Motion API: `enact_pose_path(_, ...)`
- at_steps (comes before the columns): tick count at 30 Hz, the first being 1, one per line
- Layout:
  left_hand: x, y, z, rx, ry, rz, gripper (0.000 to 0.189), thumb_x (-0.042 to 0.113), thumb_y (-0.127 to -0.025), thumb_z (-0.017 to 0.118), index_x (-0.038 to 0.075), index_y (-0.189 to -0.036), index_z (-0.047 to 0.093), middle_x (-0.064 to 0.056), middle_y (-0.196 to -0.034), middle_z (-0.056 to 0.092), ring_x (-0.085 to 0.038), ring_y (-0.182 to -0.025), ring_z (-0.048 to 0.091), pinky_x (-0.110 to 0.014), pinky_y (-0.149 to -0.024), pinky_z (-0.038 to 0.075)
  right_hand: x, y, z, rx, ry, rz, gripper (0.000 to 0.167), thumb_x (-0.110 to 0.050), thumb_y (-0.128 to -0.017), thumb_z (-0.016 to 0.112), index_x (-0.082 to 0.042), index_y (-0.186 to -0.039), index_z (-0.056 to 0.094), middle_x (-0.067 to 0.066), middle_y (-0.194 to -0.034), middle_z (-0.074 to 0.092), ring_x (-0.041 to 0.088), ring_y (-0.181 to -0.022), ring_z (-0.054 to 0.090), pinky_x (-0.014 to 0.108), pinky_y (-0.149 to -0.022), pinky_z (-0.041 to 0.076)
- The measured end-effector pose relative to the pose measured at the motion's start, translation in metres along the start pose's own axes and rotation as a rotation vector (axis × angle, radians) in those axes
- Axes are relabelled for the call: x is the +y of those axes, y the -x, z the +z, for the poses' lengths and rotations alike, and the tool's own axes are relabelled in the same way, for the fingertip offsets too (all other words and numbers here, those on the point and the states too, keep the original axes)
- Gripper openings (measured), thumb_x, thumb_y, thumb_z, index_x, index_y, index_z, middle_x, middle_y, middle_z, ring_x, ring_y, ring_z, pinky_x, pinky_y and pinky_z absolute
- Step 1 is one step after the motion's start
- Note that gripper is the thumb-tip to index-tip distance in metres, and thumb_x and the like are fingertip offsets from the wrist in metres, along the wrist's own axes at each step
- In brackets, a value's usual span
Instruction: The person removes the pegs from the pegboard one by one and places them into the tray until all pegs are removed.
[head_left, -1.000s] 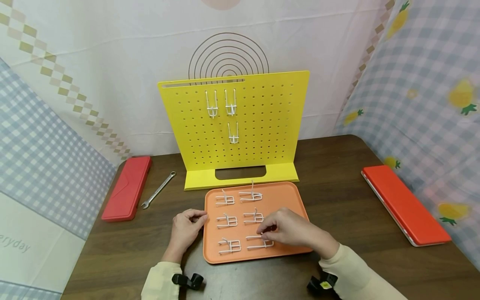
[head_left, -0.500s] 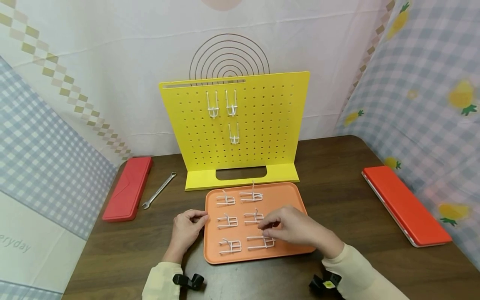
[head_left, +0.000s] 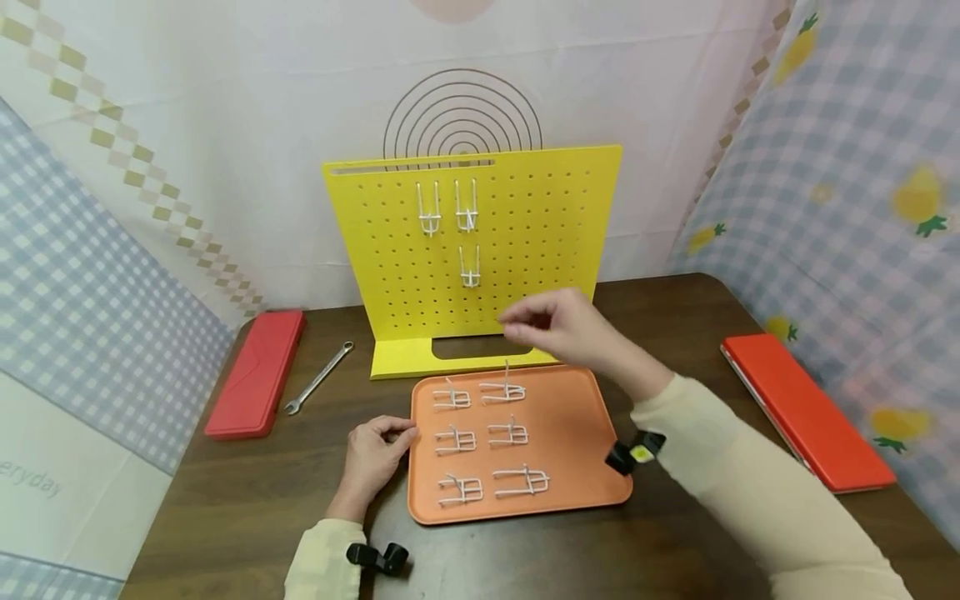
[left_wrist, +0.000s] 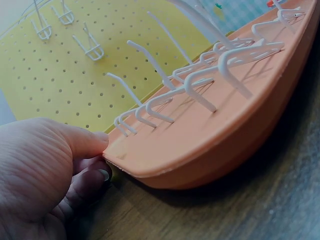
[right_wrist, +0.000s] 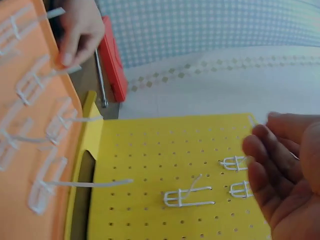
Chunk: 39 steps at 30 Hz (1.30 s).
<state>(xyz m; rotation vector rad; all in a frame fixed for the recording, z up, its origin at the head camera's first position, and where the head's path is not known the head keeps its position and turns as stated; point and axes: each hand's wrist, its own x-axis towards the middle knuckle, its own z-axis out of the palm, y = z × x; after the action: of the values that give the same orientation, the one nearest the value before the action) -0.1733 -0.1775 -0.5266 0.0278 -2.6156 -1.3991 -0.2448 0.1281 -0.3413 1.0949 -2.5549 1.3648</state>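
The left hand (head_left: 375,454) is pinching the orange tray (head_left: 577,433), where six white wire hooks (head_left: 527,481) are lying. The relaxed, empty right hand (head_left: 562,323) is hovering before the yellow pegboard (head_left: 525,242), where three mounted hooks (head_left: 470,279) are hanging.

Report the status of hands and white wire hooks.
Left hand holds orange rectangular tray by rim; right hand empty, in front of yellow perforated board. Six hooks on tray, three on board. No obstruction seen.

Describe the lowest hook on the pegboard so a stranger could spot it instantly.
Behind the orange tray stands a yellow pegboard. In the head view, its lowest white wire hook hangs beneath the right-hand upper hook. Unlike the paired upper two, it hangs alone in its row.
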Motion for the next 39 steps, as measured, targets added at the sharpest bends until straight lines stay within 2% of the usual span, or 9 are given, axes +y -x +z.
enact_pose_path(7, 0.0, 0.001, 0.001, 0.005, 0.018, 0.007, 0.007, 0.014, -0.083, 0.077, 0.011, -0.089, 0.077, 0.0, -0.082, 0.071, -0.009, -0.067, 0.062, -0.022, -0.059, 0.05, -0.005, -0.062, -0.006, 0.21, 0.029, 0.088, 0.021, -0.023, -0.088, 0.072, -0.014, -0.107, 0.071, -0.005, -0.087, 0.068, 0.012, -0.075, 0.061, 0.03, -0.063, 0.05)
enact_pose_path(13, 0.0, 0.0, 0.001, 0.005, 0.024, 0.011, 0.007, 0.013, -0.082, 0.077, 0.011, -0.088, 0.077, 0.0, -0.081, 0.071, -0.009, -0.066, 0.062, -0.022, -0.058, 0.049, 0.006, -0.092, -0.003, 0.294, -0.029, 0.171, 0.037, -0.024, -0.089, 0.071, -0.018, -0.124, 0.064, -0.005, -0.092, 0.069, 0.012, -0.08, 0.062, 0.03, -0.063, 0.05)
enact_pose_path(21, 0.0, 0.0, 0.001, 0.005, 0.017, 0.014, 0.006, 0.013, -0.082, 0.077, 0.011, -0.088, 0.077, 0.0, -0.082, 0.071, -0.008, -0.066, 0.061, -0.022, -0.059, 0.049, 0.014, -0.108, 0.002, 0.308, -0.11, 0.206, 0.033, -0.023, -0.09, 0.069, -0.013, -0.122, 0.066, -0.003, -0.102, 0.07, 0.011, -0.088, 0.062, 0.029, -0.072, 0.052)
enact_pose_path(26, 0.001, 0.001, 0.0, 0.006, 0.015, 0.008, 0.006, 0.013, -0.082, 0.077, 0.011, -0.088, 0.077, 0.0, -0.082, 0.071, -0.009, -0.067, 0.062, -0.022, -0.059, 0.05, 0.014, -0.112, 0.002, 0.296, -0.147, 0.193, 0.03, -0.022, -0.091, 0.067, -0.011, -0.119, 0.068, 0.0, -0.105, 0.07, 0.011, -0.091, 0.062, 0.029, -0.071, 0.051)
enact_pose_path(31, 0.001, 0.001, 0.0, 0.004, 0.011, 0.001, 0.007, 0.014, -0.082, 0.077, 0.011, -0.088, 0.077, 0.0, -0.081, 0.071, -0.009, -0.067, 0.062, -0.022, -0.059, 0.05, 0.014, -0.114, 0.003, 0.273, -0.144, 0.168, 0.029, -0.023, -0.092, 0.066, -0.012, -0.119, 0.068, 0.002, -0.11, 0.069, 0.01, -0.093, 0.061, 0.03, -0.071, 0.049)
enact_pose_path(39, 0.001, 0.0, 0.001, 0.011, 0.01, -0.006, 0.006, 0.013, -0.082, 0.077, 0.011, -0.088, 0.077, 0.0, -0.082, 0.071, -0.009, -0.067, 0.061, -0.022, -0.059, 0.05, 0.015, -0.116, 0.004, 0.298, -0.116, 0.188, 0.027, -0.027, -0.092, 0.066, -0.014, -0.116, 0.071, -0.006, -0.106, 0.07, 0.007, -0.093, 0.06, 0.029, -0.068, 0.047)
